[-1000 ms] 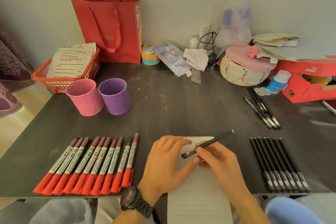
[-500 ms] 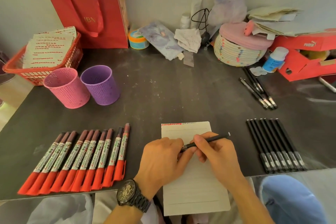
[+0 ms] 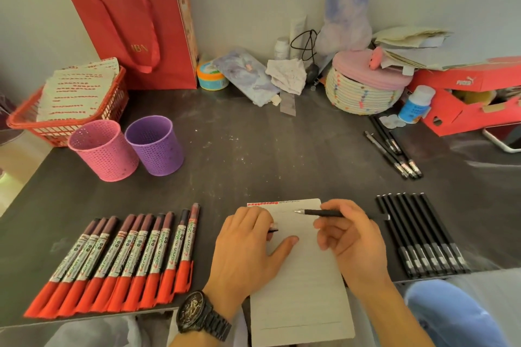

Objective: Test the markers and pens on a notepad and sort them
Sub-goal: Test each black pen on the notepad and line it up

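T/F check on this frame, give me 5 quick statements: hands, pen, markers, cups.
1. The right hand holds a black pen with its tip bare. True.
2. The red-capped markers lie right of the notepad. False: they lie to its left.
3. The pink cup stands left of the purple cup. True.
4. The left hand is clear of the notepad. False: it rests on the notepad, pinching a small dark piece, likely the cap.
5. Pens stick out of both cups. False: none stick out of either.
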Motion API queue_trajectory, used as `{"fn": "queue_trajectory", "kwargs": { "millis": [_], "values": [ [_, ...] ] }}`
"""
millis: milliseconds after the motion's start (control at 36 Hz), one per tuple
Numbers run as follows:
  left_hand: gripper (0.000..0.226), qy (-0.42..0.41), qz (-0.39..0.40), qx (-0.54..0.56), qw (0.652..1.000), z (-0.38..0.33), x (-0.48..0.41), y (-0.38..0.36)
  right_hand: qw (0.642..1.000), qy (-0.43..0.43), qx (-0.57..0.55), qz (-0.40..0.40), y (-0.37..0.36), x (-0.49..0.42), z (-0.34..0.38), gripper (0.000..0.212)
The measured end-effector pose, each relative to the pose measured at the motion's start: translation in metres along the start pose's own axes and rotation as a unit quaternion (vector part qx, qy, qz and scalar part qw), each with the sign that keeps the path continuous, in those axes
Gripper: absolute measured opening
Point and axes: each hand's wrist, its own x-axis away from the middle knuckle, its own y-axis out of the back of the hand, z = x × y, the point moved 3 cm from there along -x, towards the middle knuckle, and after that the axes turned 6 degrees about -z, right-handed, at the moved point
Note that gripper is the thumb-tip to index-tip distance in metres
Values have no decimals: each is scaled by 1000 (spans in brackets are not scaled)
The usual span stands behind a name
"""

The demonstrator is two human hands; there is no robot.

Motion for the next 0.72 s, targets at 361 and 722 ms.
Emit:
{"fn": "queue_trajectory", "kwargs": {
  "millis": [361, 722],
  "values": [
    [59, 101, 78, 36, 991, 7, 0, -6, 952, 97, 287, -43, -7, -73, 16, 28],
    [42, 60, 60, 21, 996, -1, -7, -2, 920, 157, 358, -39, -5, -78, 2, 22]
  ]
}}
